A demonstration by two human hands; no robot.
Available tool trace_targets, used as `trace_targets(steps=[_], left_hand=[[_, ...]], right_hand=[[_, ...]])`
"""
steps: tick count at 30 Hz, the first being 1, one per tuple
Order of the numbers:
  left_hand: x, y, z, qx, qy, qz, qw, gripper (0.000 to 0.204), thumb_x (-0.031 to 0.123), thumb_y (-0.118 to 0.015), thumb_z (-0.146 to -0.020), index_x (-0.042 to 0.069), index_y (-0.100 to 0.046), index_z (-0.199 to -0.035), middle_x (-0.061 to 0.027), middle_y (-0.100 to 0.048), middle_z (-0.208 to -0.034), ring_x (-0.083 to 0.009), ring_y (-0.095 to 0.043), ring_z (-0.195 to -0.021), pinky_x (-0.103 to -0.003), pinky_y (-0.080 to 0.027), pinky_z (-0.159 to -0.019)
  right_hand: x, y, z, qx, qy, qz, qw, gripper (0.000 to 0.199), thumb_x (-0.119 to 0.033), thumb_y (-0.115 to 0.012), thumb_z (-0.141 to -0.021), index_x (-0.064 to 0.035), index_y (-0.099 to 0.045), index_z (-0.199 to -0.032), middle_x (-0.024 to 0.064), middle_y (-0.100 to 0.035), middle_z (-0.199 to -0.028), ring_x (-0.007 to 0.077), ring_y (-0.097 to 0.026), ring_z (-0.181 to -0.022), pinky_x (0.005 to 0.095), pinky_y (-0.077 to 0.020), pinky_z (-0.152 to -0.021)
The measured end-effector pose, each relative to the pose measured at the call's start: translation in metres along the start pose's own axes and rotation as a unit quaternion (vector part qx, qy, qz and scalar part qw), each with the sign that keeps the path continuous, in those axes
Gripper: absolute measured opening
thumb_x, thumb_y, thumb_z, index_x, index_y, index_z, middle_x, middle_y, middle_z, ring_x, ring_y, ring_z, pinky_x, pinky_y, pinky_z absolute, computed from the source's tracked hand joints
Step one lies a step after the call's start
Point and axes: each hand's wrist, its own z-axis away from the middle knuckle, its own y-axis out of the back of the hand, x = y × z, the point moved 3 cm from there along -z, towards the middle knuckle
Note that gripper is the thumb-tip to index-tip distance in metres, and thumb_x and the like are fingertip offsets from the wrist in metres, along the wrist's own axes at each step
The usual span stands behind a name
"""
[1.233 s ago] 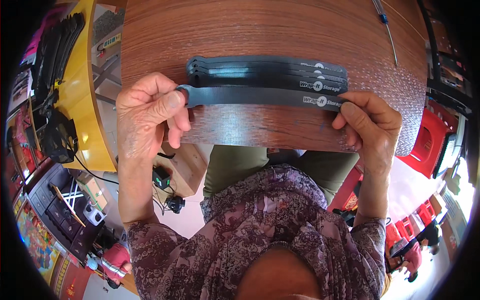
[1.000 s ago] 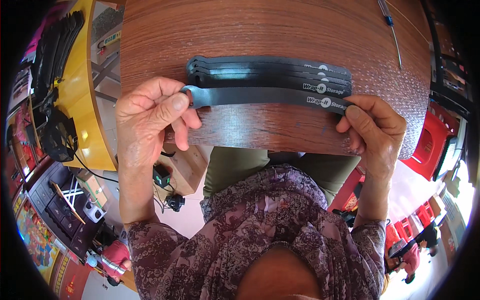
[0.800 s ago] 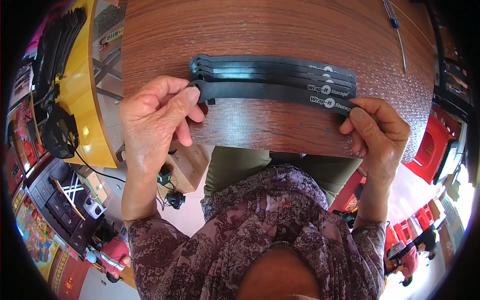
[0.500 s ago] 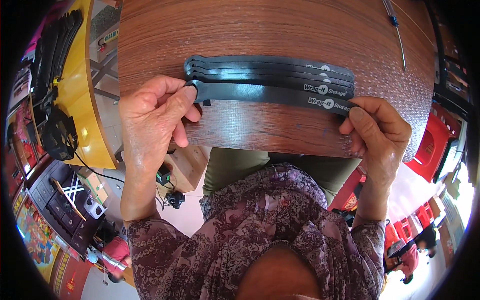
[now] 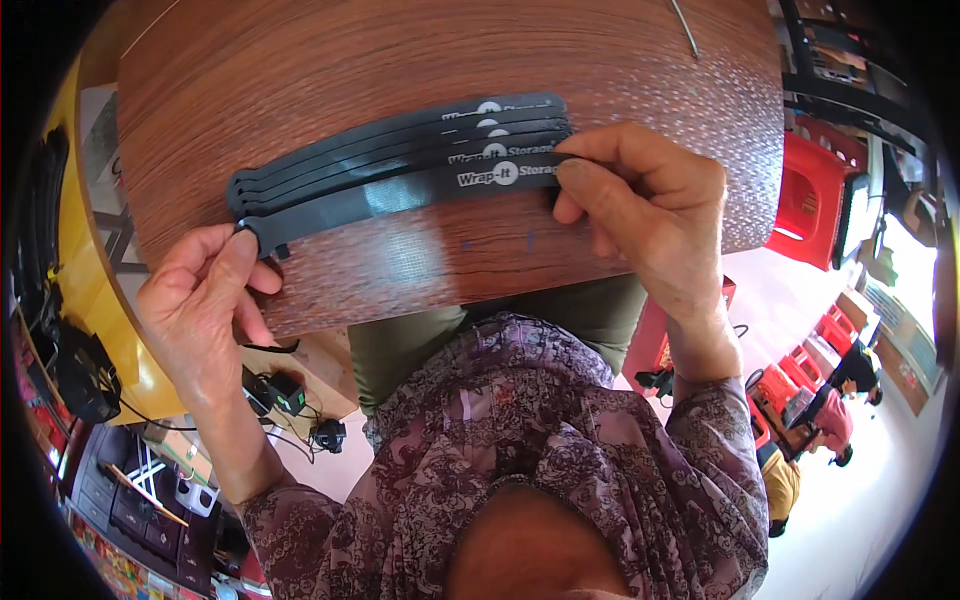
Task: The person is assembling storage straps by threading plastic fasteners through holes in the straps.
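A dark grey strap [image 5: 395, 196] with white printing is stretched between my two hands at the front of the wooden table. My left hand [image 5: 200, 300] pinches its looped left end between thumb and fingers, beside a small black tab. At the printed end, my right hand [image 5: 650, 210] grips the strap with thumb and forefinger, covering its tip. Just beyond it lie several matching straps [image 5: 370, 150], overlapped in a neat row with their ends lined up. The nearest of these runs close along the held strap; whether they touch I cannot tell.
The brown wooden table [image 5: 420, 60] has a thin metal rod [image 5: 686, 28] at its far edge. To the left stands a yellow table [image 5: 140, 350] with black straps. A red plastic stool [image 5: 805, 200] is at the right. Cables and a black device [image 5: 285, 392] sit below left.
The view has turned, so the table, straps and hands now sit further left and tilted, right end higher. Both hands keep their hold on the same strap.
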Motion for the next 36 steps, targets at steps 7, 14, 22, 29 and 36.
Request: trace_targets(steps=[7, 14, 22, 29, 36], left_hand=[[-0.0026, -0.0001, -0.0015, 0.003, -0.004, 0.007, 1.0, 0.013, 0.007, -0.06, -0.084, -0.006, -0.062, -0.085, -0.0081, -0.059, -0.061, -0.0054, -0.04, -0.035, -0.016, -0.03, -0.033], [-0.0045, -0.0007, -0.0008, 0.005, -0.001, 0.016, 1.0, 0.013, 0.007, -0.06, -0.083, -0.005, -0.062, -0.085, -0.0083, -0.059, -0.06, -0.0053, -0.04, -0.035, -0.016, -0.03, -0.032], [-0.0007, -0.0027, -0.0022, 0.019, -0.007, 0.005, 1.0, 0.013, 0.007, -0.061, -0.083, -0.005, -0.062, -0.084, -0.0079, -0.059, -0.06, -0.0051, -0.04, -0.035, -0.016, -0.029, -0.032], [0.0004, -0.0006, -0.0005, 0.011, 0.015, -0.004, 1.0, 0.011, 0.006, -0.06, -0.083, -0.005, -0.061, -0.086, -0.0073, -0.06, -0.06, -0.0047, -0.041, -0.035, -0.017, -0.029, -0.032], [0.0041, -0.0006, 0.0001, -0.006, 0.037, 0.012, 0.999, 0.011, 0.005, -0.06, -0.082, -0.005, -0.062, -0.084, -0.0064, -0.06, -0.06, -0.0044, -0.044, -0.035, -0.016, -0.031, -0.032]], right_hand=[[0.0022, 0.0019, -0.0019, 0.0, 0.006, -0.012, 1.0, 0.01, -0.006, -0.059, -0.081, 0.001, -0.062, -0.087, 0.0038, -0.06, -0.063, 0.0047, -0.051, -0.049, 0.0196, -0.0398, -0.043], [0.0046, 0.0003, -0.0037, 0.011, 0.012, -0.02, 1.0, 0.011, -0.004, -0.06, -0.082, 0.0039, -0.062, -0.089, 0.0063, -0.062, -0.066, 0.0026, -0.047, -0.046, 0.0152, -0.0347, -0.04], [0.0028, -0.0008, -0.0052, 0.016, 0.016, -0.009, 1.0, 0.011, -0.004, -0.061, -0.082, 0.0043, -0.062, -0.089, 0.0068, -0.062, -0.066, 0.0029, -0.047, -0.045, 0.0151, -0.0346, -0.039], [-0.0004, -0.0042, -0.0043, 0.026, -0.032, -0.02, 0.999, 0.007, -0.006, -0.061, -0.08, -0.0002, -0.062, -0.084, 0.004, -0.062, -0.064, 0.0042, -0.049, -0.046, 0.0176, -0.0381, -0.04], [-0.0003, -0.0025, -0.002, 0.033, -0.001, -0.028, 0.999, 0.008, -0.003, -0.06, -0.08, 0.0033, -0.062, -0.086, 0.0053, -0.061, -0.065, 0.0029, -0.046, -0.045, 0.0155, -0.0348, -0.04]])
